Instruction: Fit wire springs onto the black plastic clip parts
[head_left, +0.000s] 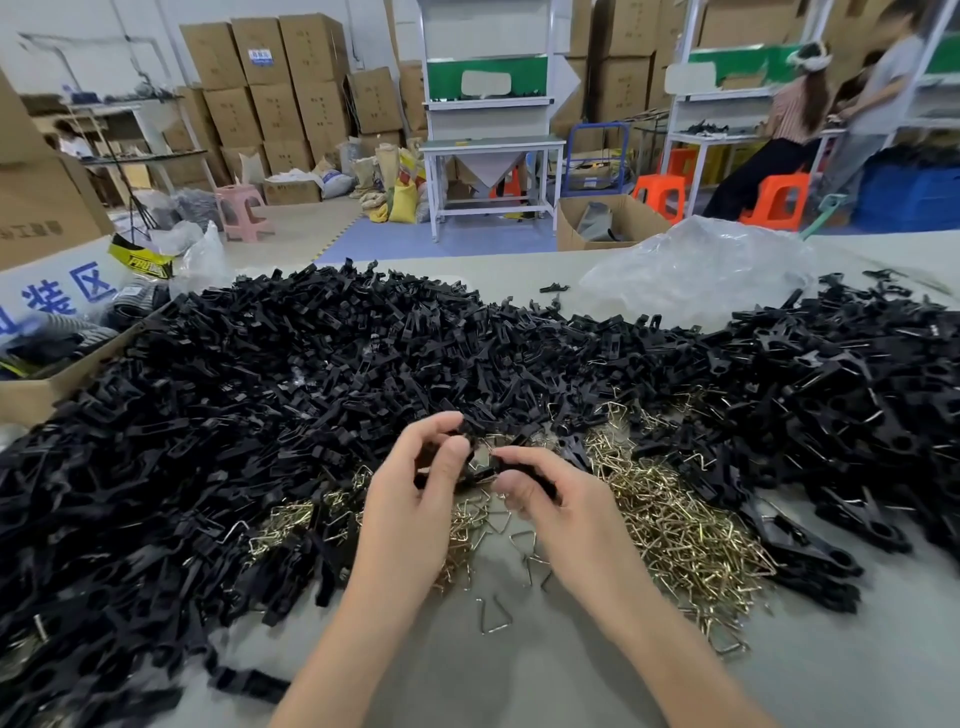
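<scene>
Desk (519, 680) nearest me: bare grey surface with one stray wire spring (493, 616) lying alone, bent to an open triangle.

Just beyond it, both grips are raised over the work. Left grip (410, 499): fingers curled, thumb and forefinger pinching a black clip part (480, 470). Right grip (550, 499): narrow, thumb pressed against the same dark piece from the other side. A glint of wire shows between the two thumbs. I cannot tell which fingers carry it, nor whether it is seated.

My reading: the spring is mid-fit. To do this well I would keep the left grip steady as the anvil, line the wire's legs up with the part's slots, and press with the right thumb until both legs catch evenly. A skewed push could probably spring the wire loose.

Spring heap (675, 519) lies under and right of the grips, touching the clip heap (260, 389), which spans the desk behind. Clips at far right (857, 395) show wire, so likely finished.

Farther: crumpled plastic bag (696, 270), cardboard box (31, 387) at left, then workbenches, orange stools (662, 195) and stacked cartons.
</scene>
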